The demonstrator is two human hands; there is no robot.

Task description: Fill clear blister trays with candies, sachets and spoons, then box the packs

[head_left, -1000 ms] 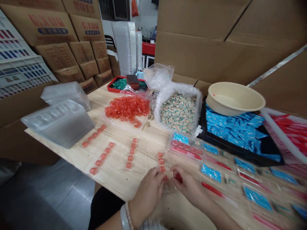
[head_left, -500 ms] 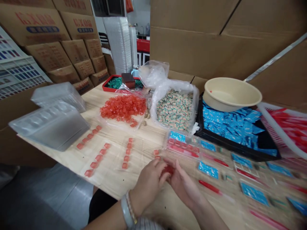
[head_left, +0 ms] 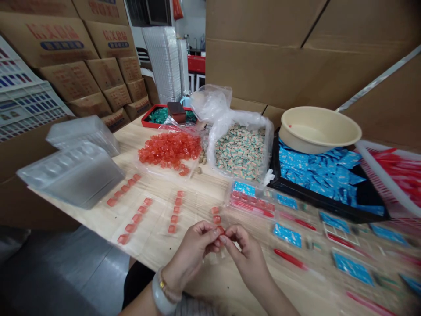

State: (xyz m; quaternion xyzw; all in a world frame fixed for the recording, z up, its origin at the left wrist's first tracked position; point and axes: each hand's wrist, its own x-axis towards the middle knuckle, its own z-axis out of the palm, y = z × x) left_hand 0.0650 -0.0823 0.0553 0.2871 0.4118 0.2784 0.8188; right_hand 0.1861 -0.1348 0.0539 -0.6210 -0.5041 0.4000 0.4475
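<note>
My left hand (head_left: pixel 192 250) and my right hand (head_left: pixel 245 256) meet over the wooden table, their fingertips pinching a small red translucent candy (head_left: pixel 219 230). Just beyond the fingers, a short column of red candies (head_left: pixel 215 215) lies on clear plastic. Further left, more red candies sit in lines (head_left: pixel 174 210) on clear film. To my right, blister cards hold blue sachets (head_left: pixel 287 235) and red sticks (head_left: pixel 290 259). A plastic bag holds a heap of loose red candies (head_left: pixel 169 150).
Wooden table (head_left: pixel 154 245) holds a bag of small green-and-cream packets (head_left: pixel 240 151), a black tray of blue sachets (head_left: pixel 315 175), a beige basin (head_left: pixel 319 130) and stacked clear trays (head_left: pixel 70 175). A red tray of green items (head_left: pixel 158 115) stands behind. Cardboard cartons (head_left: pixel 105 72) line the back.
My hands have come together from a looser cupped position, and the fingertips now pinch the red candy. The view has shifted slightly compared with a second ago.
</note>
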